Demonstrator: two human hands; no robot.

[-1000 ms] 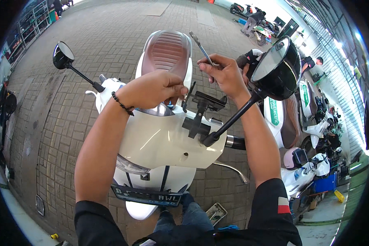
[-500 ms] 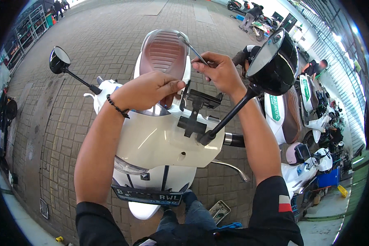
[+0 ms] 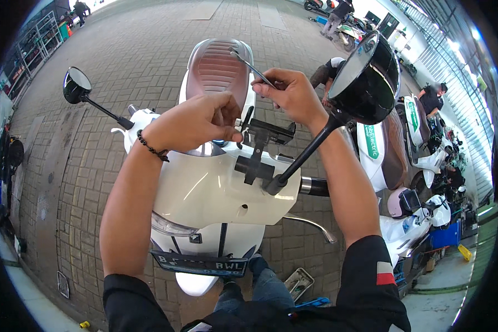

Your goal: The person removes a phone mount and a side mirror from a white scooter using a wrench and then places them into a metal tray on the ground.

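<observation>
Right hand (image 3: 294, 97) raised, pinching tool (image 3: 253, 69) — left hand (image 3: 203, 119) curled, beside black mount (image 3: 270, 131)

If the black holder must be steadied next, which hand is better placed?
Probably the left hand: its thumb is close beside the black holder, while the right hand is occupied with a metal tool.

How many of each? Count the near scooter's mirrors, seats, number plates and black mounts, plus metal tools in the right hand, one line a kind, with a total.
Mirrors: 2
Seat: 1
Number plate: 1
Black mount: 1
Metal tool in the right hand: 1
Total: 6
</observation>
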